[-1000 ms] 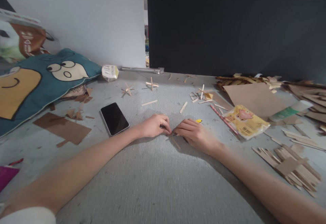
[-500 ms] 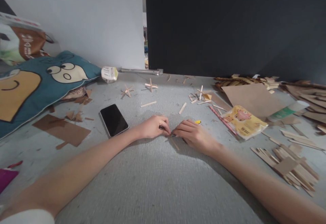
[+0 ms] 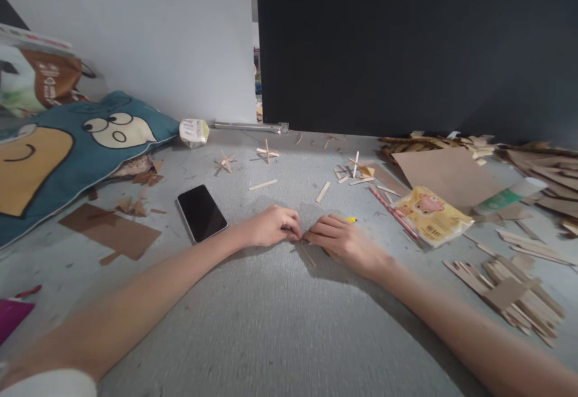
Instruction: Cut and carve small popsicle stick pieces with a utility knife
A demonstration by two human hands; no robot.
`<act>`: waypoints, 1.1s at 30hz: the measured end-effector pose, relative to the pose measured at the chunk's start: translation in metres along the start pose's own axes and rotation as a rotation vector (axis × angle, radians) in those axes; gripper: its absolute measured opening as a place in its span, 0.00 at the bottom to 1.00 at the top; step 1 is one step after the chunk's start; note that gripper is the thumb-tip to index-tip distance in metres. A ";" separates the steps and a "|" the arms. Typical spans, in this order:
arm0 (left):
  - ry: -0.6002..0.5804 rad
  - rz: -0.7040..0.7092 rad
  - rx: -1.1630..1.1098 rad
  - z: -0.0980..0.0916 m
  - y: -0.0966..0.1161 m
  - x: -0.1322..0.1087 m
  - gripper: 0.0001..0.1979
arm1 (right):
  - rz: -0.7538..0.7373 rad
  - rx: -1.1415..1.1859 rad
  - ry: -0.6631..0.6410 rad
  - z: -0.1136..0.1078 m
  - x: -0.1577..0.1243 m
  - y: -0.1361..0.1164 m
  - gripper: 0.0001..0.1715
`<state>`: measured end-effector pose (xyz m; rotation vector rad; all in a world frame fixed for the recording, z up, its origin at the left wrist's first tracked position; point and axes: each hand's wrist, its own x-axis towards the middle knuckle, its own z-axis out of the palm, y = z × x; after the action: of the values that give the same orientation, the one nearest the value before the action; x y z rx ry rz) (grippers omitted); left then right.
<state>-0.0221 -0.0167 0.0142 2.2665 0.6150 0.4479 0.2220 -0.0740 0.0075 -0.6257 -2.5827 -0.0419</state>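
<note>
Near the middle of the table my left hand point(image 3: 276, 226) is closed, thumb and fingertips pinched together. A small dark thing shows under its fingers, too hidden to name. Almost touching it, my right hand point(image 3: 345, 239) is also closed, fingers bent down to the tabletop. What the two hands pinch between them is too small to make out. A thin wooden strip point(image 3: 309, 256) sticks out below the fingertips. A yellow end with dark stripes point(image 3: 351, 220) pokes out behind my right hand; the rest of it is hidden.
A phone point(image 3: 201, 212) lies left of my hands, brown cardboard point(image 3: 130, 234) beyond it. Two stick stars point(image 3: 268, 152) and loose craft sticks point(image 3: 323, 192) lie ahead. To the right are a red striped straw point(image 3: 392, 215), a yellow packet point(image 3: 431, 216), a glue stick point(image 3: 510, 197) and piled sticks point(image 3: 506, 294).
My right hand has shifted very slightly, and its fingers are a little lower. The wooden strip below the fingertips has turned slightly. My left hand stays almost in place.
</note>
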 end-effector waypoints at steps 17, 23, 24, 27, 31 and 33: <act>-0.006 0.035 0.028 0.002 0.001 -0.001 0.10 | 0.000 -0.003 -0.038 0.003 0.004 -0.002 0.17; 0.016 0.033 0.032 0.002 0.000 -0.003 0.10 | 0.026 0.009 -0.025 0.001 0.001 -0.002 0.18; 0.015 0.035 0.036 0.002 0.000 -0.003 0.10 | 0.024 0.008 -0.022 0.002 0.001 -0.002 0.18; 0.015 0.044 0.041 0.003 -0.001 -0.003 0.10 | 0.013 0.002 -0.028 0.003 0.003 -0.003 0.16; 0.016 0.038 0.044 0.003 0.000 -0.003 0.10 | 0.013 0.011 -0.036 0.002 0.002 -0.002 0.16; 0.020 0.031 0.048 0.003 0.002 -0.003 0.09 | 0.019 0.013 -0.034 0.001 0.001 0.000 0.18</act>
<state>-0.0226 -0.0213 0.0135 2.3225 0.6074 0.4766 0.2209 -0.0739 0.0070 -0.6516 -2.6073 -0.0087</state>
